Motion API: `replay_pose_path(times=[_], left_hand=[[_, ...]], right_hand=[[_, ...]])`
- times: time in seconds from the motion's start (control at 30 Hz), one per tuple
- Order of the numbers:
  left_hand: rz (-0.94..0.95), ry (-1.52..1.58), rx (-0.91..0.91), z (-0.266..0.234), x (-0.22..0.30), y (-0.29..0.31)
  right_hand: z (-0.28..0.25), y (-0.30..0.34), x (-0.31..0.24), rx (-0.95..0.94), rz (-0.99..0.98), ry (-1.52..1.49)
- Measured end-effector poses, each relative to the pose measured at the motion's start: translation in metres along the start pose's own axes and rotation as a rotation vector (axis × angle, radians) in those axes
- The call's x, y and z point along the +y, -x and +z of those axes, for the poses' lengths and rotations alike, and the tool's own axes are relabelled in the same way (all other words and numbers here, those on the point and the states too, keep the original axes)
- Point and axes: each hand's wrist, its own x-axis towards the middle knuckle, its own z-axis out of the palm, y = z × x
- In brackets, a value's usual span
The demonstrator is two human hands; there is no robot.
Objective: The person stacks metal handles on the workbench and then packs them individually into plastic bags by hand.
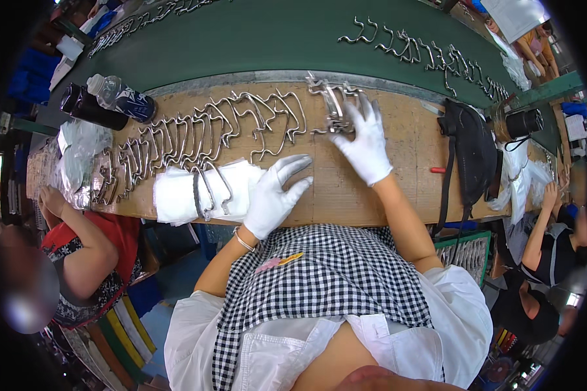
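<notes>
- The white-gloved left hand (275, 195) is hovering just beside the white sheets (176, 197), left of centre, its thumb standing apart from curved fingers and nothing showing between them.
- The right hand (364, 140) is spreading its fingers at the cluster of bent metal pieces (334, 107), upper centre; blur is hiding whether it is gripping any.
- The long row of metal pieces (192, 137) is lying across the left of the frame.
- Good handling is probably calling for fingertips around the shafts, gathering a few at once, so that bent ends aren't snagging or scratching.
</notes>
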Motion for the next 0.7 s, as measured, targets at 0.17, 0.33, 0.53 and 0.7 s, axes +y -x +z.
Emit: replay_pose_path(times=[0.17, 0.33, 0.53, 0.7], left_hand=[[-0.380, 0.827, -0.052, 0.020, 0.019, -0.006], [-0.274, 1.519, -0.309, 0.061, 0.011, -0.002], [-0.149, 1.266, -0.674, 0.068, 0.018, -0.005], [-1.092, 2.421, -0.592, 0.046, 0.035, -0.009]], right_hand=[[-0.022, 0.045, -0.051, -0.123, 0.031, -0.700], [-0.014, 0.064, -0.028, 0.052, 0.116, -0.534], [-0.043, 0.085, -0.004, 0.186, 0.295, -0.416], [-0.073, 0.084, -0.001, 0.222, 0.200, -0.291]])
